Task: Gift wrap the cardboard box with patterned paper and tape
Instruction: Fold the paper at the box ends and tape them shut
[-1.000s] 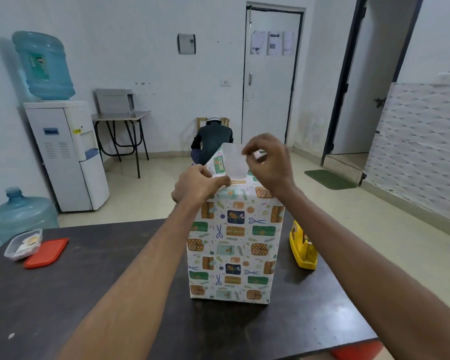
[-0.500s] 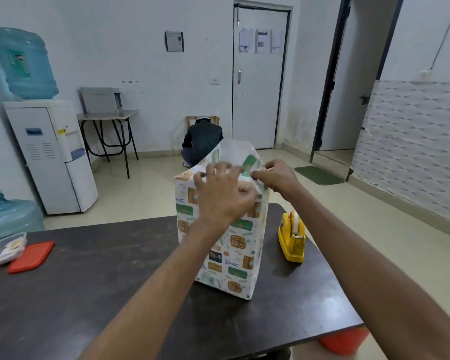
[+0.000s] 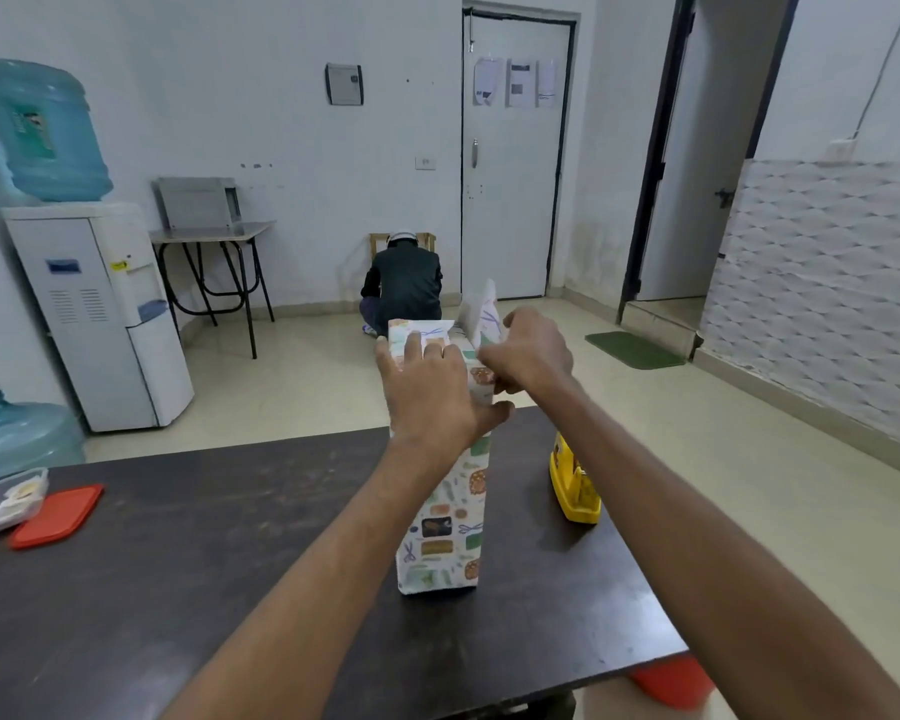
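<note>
Pinching the paper flap (image 3: 481,309) in a curled grip, our right hand (image 3: 533,353) works just beside our left hand (image 3: 432,392), spread flat against the top of the cardboard box (image 3: 445,527) standing on the table (image 3: 178,563) directly below; pulled unevenly, we judge, the fold could crease or tear.

We have turned the box (image 3: 442,532) narrow side toward us; our left hand (image 3: 427,392) now spreads over its top, and our right hand (image 3: 533,356) now pinches the paper flap (image 3: 481,309).

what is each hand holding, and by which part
Right hand pinches the patterned wrapping paper by its upright top flap; left hand only presses the tall box's top.
</note>
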